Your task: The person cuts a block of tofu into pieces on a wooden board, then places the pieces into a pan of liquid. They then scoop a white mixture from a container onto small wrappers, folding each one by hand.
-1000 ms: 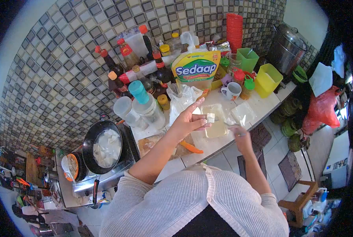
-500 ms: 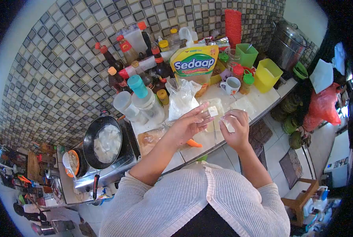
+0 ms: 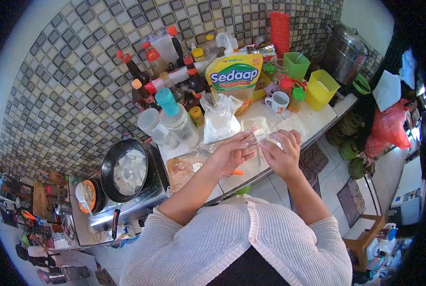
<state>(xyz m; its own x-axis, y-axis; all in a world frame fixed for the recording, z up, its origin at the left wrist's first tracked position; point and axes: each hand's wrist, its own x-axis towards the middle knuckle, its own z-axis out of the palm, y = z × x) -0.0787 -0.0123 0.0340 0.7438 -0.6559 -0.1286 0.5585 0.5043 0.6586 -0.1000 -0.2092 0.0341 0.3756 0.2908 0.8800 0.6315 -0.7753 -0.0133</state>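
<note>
My left hand (image 3: 233, 153) and my right hand (image 3: 283, 153) meet over the counter's front part. Between their fingertips is a thin see-through piece (image 3: 266, 138) that looks like clear plastic. My right fingers pinch it; my left fingers are bent against its other side, partly covering it. Behind my left hand stands a knotted clear bag of white stuff (image 3: 221, 125). A flat clear packet (image 3: 255, 124) lies just beyond my fingertips. Under my left hand are a brown board (image 3: 180, 170) and an orange object (image 3: 237, 172), mostly hidden.
At left, a black pan (image 3: 109, 183) holding whitish translucent pieces sits on the stove (image 3: 151, 190). Lidded clear jars (image 3: 179, 126), sauce bottles (image 3: 194, 81) and a yellow Sedaap pouch (image 3: 234, 76) line the back. A mug (image 3: 278, 102) and yellow container (image 3: 321, 90) stand right.
My hands have come together. My left fingers have bent inward from a stretched pose, and my right hand has moved slightly left with the see-through piece.
</note>
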